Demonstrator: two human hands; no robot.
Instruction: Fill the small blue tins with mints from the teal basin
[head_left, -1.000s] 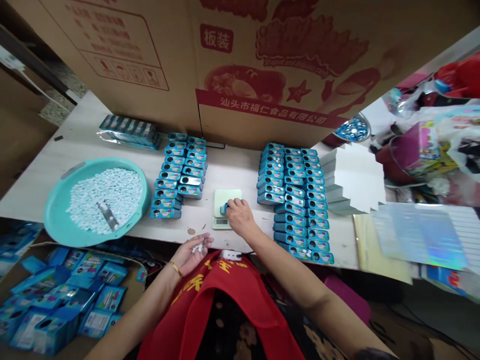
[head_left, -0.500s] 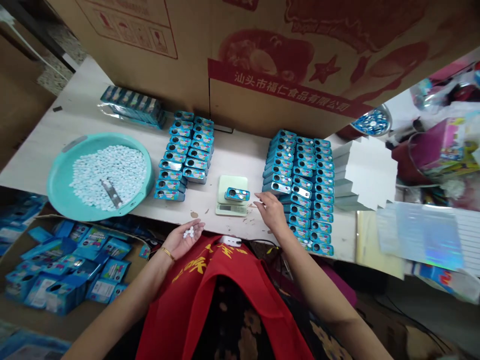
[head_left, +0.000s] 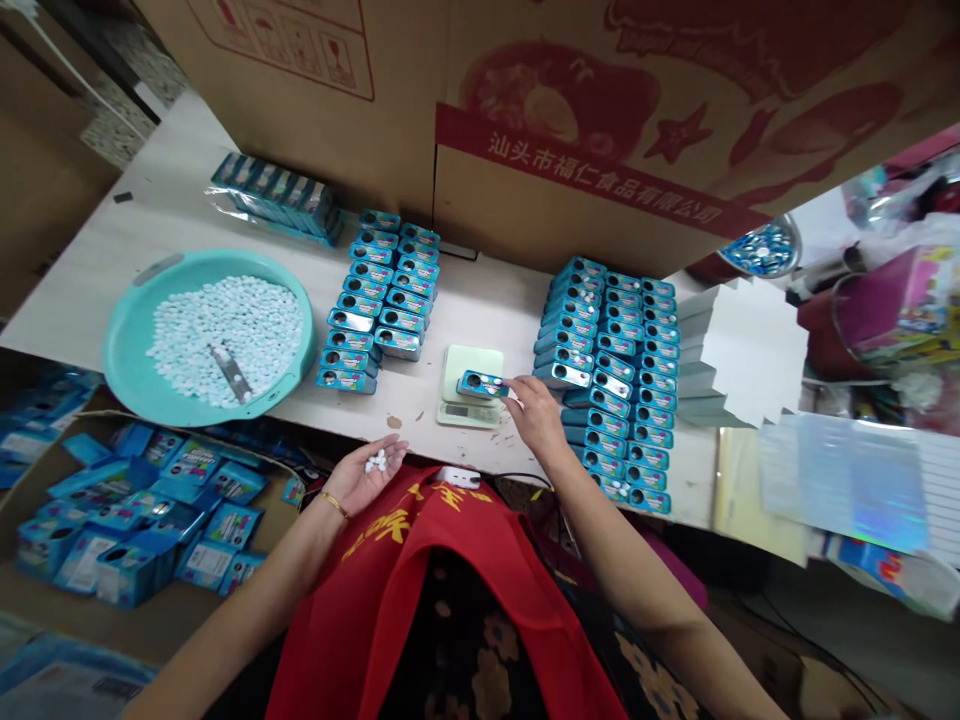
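Note:
In the head view my left hand (head_left: 358, 476) is palm up and cupped, holding several small white mints (head_left: 377, 461) at the table's front edge. My right hand (head_left: 537, 416) pinches the right end of a small blue tin (head_left: 478, 383) between thumb and fingers. That tin is over a pale green digital scale (head_left: 480, 356); whether it still rests on it I cannot tell. Rows of similar blue tins (head_left: 369, 285) with dark round openings stand left of the scale. More blue tins (head_left: 615, 390), several with white mints on top, stand in rows right of my right hand.
A turquoise basin (head_left: 120, 345) of white mints with a metal scoop (head_left: 231, 375) sits on the left. Below it, a carton holds blue boxes (head_left: 217, 560). A large cardboard box (head_left: 517, 210) stands behind the table. White folded card (head_left: 754, 350) and plastic sheets (head_left: 862, 480) lie at right.
My right hand has moved left from beside the scale and taken hold of the tin's right end. My left hand still holds the mints. The whole view has shifted slightly.

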